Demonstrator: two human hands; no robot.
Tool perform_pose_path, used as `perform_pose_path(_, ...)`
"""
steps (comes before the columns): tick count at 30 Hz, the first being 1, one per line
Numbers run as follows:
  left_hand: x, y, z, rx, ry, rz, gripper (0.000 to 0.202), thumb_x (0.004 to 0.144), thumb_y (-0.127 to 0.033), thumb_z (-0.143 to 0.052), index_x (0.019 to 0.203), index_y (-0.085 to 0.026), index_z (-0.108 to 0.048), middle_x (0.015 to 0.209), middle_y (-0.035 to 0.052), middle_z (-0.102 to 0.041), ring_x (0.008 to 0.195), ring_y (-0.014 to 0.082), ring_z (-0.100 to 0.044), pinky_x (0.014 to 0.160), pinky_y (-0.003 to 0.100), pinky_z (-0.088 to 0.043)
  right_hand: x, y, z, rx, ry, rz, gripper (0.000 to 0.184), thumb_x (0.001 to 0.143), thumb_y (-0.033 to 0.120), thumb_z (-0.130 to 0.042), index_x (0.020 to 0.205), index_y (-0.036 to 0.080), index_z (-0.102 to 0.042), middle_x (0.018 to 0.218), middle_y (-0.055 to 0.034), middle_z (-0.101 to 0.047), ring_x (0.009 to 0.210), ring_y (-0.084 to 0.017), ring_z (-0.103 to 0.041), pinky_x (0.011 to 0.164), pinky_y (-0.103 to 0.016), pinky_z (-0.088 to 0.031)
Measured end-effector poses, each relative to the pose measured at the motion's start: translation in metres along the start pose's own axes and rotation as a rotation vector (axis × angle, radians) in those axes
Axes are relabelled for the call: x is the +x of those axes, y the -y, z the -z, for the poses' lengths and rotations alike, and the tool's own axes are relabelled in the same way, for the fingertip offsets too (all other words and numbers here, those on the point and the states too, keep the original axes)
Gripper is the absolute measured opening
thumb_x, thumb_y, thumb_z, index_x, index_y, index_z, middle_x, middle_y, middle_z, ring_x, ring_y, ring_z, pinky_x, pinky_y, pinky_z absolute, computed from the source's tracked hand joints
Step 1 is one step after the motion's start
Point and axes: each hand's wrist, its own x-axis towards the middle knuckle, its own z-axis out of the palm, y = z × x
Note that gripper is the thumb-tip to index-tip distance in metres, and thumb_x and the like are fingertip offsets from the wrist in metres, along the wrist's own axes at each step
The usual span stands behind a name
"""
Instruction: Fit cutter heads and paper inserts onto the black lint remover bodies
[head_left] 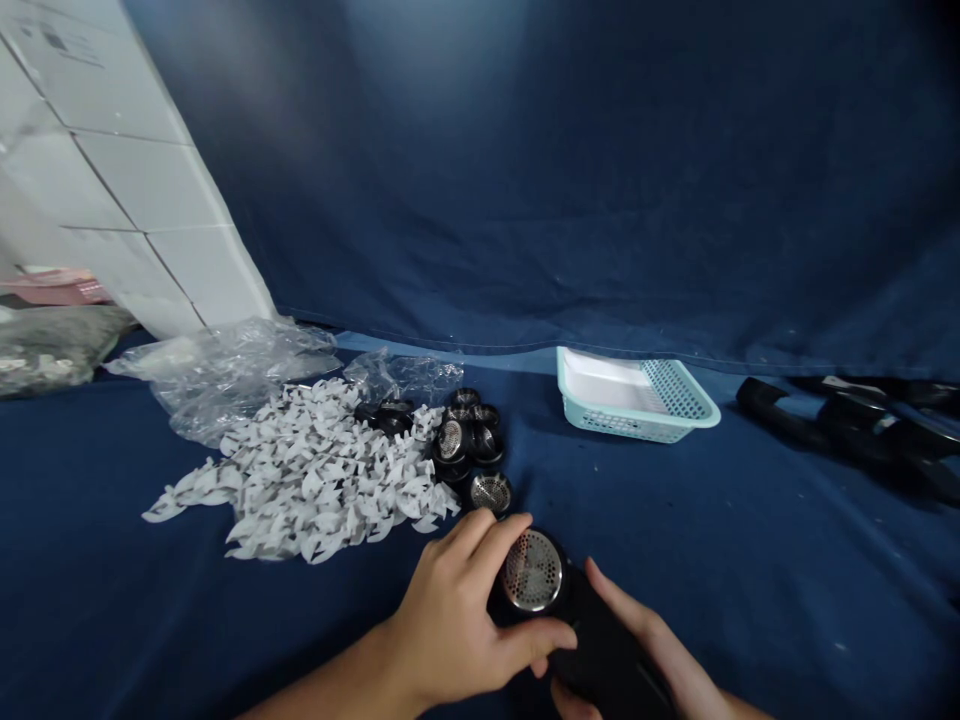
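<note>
A black fabric shaver [611, 640] with a round perforated metal head [533, 570] is held low in front of me. My left hand [469, 620] wraps round the head end, its fingers on the far rim and the thumb across the body just below. Around the handle is my right hand [660, 640], thumb along the side, part of it hidden by the body. Just beyond my left fingertips lies a loose black shaver head with a metal mesh [491, 492]. Behind that sits a cluster of similar black heads [466, 435].
To the left spreads a heap of small white plastic pieces [322, 480], with clear plastic bags [232, 370] behind it. A light-blue basket [637, 425] stands at the back. Black parts [862, 425] lie at the far right. A dark blue cloth [562, 200] hangs behind, beside white boxes [150, 180].
</note>
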Motion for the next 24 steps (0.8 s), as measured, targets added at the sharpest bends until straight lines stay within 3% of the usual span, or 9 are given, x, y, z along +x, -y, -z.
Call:
perform_pose_path(3,0.0,-0.001,-0.002,-0.026,-0.015,0.038,0.069,0.069,-0.064,-0.07,0.113,-0.012,-0.061,0.092,0.0122,-0.066,0.075,0.0242,-0.071,0.064,0.037,-0.061,0.02,-0.003,0.0,0.192,0.065,-0.204,0.076,0.078,0.08,-0.043,0.084,0.009,-0.069,0.06,-0.0071,-0.061,0.049,-0.01,-0.052,0.046,-0.018,-0.039)
perform_pose_path(5,0.001,-0.002,-0.002,-0.03,-0.027,0.065,0.07,0.065,-0.066,-0.072,0.111,-0.014,-0.061,0.089,0.0103,-0.066,0.073,0.0231,-0.07,0.064,0.036,-0.061,0.028,-0.007,0.0,0.265,0.048,-0.248,0.083,0.08,0.082,-0.032,0.078,0.007,-0.068,0.054,-0.0056,-0.058,0.042,-0.007,-0.047,0.041,-0.016,-0.031)
perform_pose_path(9,0.003,-0.003,-0.002,-0.044,-0.03,0.094,0.072,0.057,-0.067,-0.077,0.106,-0.017,-0.062,0.085,0.0073,-0.067,0.07,0.0225,-0.07,0.061,0.034,-0.06,0.029,-0.012,0.0,0.293,-0.037,-0.242,0.085,0.087,0.075,-0.023,0.078,0.004,-0.068,0.052,-0.0036,-0.056,0.042,-0.007,-0.047,0.042,-0.015,-0.031)
perform_pose_path(13,0.003,-0.002,-0.002,-0.09,-0.004,0.102,0.072,0.052,-0.062,-0.082,0.104,-0.017,-0.061,0.083,0.0065,-0.067,0.07,0.023,-0.068,0.06,0.036,-0.06,0.027,-0.013,0.003,0.296,0.03,-0.242,0.088,0.086,0.077,-0.023,0.084,0.001,-0.068,0.054,-0.0055,-0.058,0.043,-0.008,-0.05,0.043,-0.016,-0.031)
perform_pose_path(20,-0.005,0.003,-0.007,-0.087,0.046,0.117,0.065,0.066,-0.056,-0.074,0.117,-0.02,-0.057,0.102,0.0104,-0.063,0.088,0.027,-0.067,0.072,0.043,-0.059,0.028,-0.008,0.004,0.261,0.022,-0.284,0.092,0.087,0.077,-0.021,0.089,-0.002,-0.068,0.055,-0.0073,-0.06,0.047,-0.01,-0.056,0.048,-0.018,-0.036)
perform_pose_path(24,-0.006,0.004,-0.004,-0.091,0.087,0.092,0.063,0.07,-0.053,-0.071,0.123,-0.022,-0.055,0.105,0.0102,-0.061,0.088,0.0259,-0.066,0.073,0.041,-0.059,0.028,-0.007,0.004,0.249,-0.011,-0.318,0.092,0.086,0.077,-0.02,0.087,-0.002,-0.069,0.054,-0.0075,-0.061,0.046,-0.01,-0.057,0.047,-0.018,-0.036)
